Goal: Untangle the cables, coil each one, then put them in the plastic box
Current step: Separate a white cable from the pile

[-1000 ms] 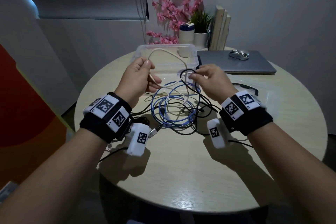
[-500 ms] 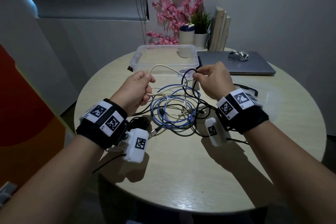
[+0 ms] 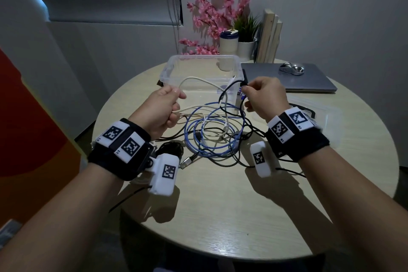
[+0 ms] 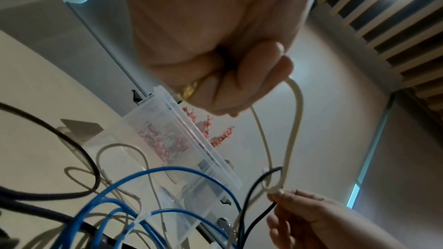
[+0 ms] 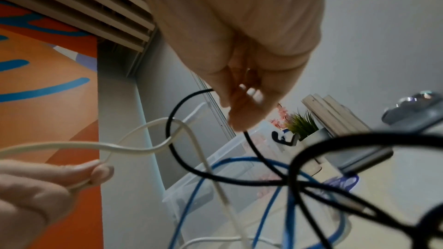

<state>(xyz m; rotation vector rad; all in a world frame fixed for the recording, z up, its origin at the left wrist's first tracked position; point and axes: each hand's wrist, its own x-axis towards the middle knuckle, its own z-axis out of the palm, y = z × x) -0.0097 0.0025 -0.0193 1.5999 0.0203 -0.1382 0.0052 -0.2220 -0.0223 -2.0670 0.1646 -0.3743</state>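
Laptop (image 3: 298, 79) with a mouse (image 3: 291, 68) on it lies behind the clear plastic box (image 3: 176, 66), beside a plant pot (image 3: 246, 49). On the round table (image 3: 242, 216), blue cable (image 3: 212, 139), black cable (image 3: 229, 90) and white cable (image 3: 198, 79) are tangled just before the box. Left hand (image 3: 163, 110) pinches the white cable; right hand (image 3: 265, 97) pinches the black loop, crossed with it. Cable ends are hard to follow.

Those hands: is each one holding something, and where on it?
Left hand grips the white cable along a raised loop. Right hand pinches the black cable at the top of its loop, which hooks through the white one.
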